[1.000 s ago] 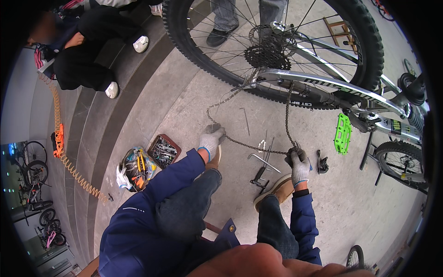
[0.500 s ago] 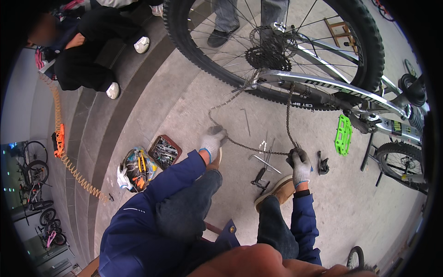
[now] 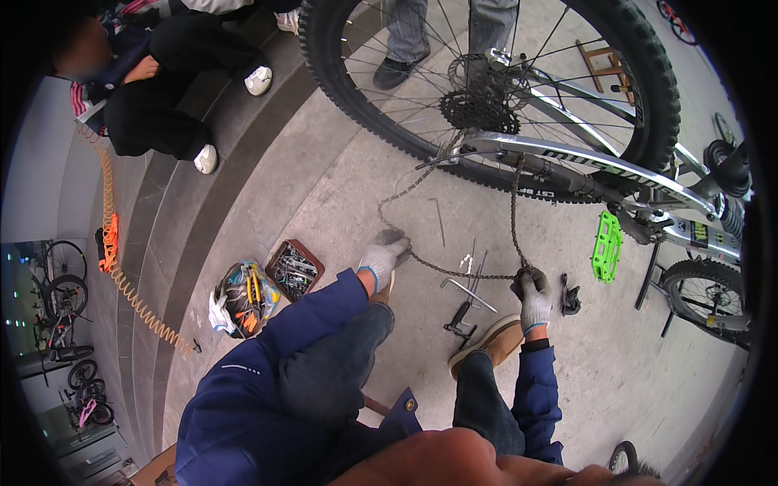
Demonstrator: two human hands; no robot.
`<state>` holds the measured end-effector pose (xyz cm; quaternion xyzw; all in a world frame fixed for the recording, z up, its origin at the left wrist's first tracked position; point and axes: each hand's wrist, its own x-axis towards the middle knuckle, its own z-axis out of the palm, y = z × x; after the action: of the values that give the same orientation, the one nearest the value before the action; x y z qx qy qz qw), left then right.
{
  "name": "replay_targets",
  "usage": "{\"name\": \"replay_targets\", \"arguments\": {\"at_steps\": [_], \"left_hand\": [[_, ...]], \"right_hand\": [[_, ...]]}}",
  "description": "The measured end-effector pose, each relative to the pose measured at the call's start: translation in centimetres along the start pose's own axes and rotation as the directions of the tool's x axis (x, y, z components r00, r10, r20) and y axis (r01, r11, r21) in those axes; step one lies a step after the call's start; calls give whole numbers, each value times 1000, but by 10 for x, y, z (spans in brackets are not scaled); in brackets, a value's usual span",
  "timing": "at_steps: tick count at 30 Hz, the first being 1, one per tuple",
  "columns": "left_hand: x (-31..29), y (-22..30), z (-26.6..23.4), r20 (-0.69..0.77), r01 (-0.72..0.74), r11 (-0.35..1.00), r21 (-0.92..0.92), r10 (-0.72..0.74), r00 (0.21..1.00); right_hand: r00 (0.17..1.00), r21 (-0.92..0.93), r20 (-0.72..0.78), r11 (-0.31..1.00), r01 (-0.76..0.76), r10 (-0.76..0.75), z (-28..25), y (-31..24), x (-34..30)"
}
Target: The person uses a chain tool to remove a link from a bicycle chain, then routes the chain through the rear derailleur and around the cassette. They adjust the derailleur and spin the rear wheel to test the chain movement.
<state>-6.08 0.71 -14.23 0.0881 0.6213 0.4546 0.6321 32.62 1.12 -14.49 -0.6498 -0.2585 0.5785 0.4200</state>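
Note:
A dark bicycle chain (image 3: 514, 220) hangs down in a loop from the rear of a silver bicycle frame (image 3: 559, 152). My gloved left hand (image 3: 386, 253) is closed around the loop's lower left part. At its lower right, my gloved right hand (image 3: 535, 300) pinches the chain between thumb and fingers. One stretch of chain runs slightly slack from hand to hand; the other ends rise toward the frame and the cassette (image 3: 480, 112). The rear wheel (image 3: 320, 69) stands above, its knobby tyre facing me. Both gloves are pale with darkened fingertips.
On the floor lie a T-handled tool (image 3: 460, 322), a hex key (image 3: 438, 220), a short silver chain piece (image 3: 466, 263) and a black part (image 3: 570, 295). A green pedal (image 3: 606, 247) is at right. Left are a tool box (image 3: 319, 263), a tool bag (image 3: 231, 287) and a coiled hose (image 3: 138, 301). People are nearby.
The whole view has shifted a little, so everything appears slightly lower and to the right. Both hands keep their hold on the chain, with hardly any movement relative to the bicycle.

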Motion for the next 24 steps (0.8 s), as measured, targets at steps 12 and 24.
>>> {"name": "replay_targets", "arguments": {"at_steps": [12,24], "left_hand": [[-9,-4,14,105,199,979,46,-203,974],[-24,2,37,286,251,960,-122,-208,935]], "right_hand": [[948,-848,314,438,300,-42,19,49,-11],[931,-928,362,-85,364,38,58,148,-57]]}}
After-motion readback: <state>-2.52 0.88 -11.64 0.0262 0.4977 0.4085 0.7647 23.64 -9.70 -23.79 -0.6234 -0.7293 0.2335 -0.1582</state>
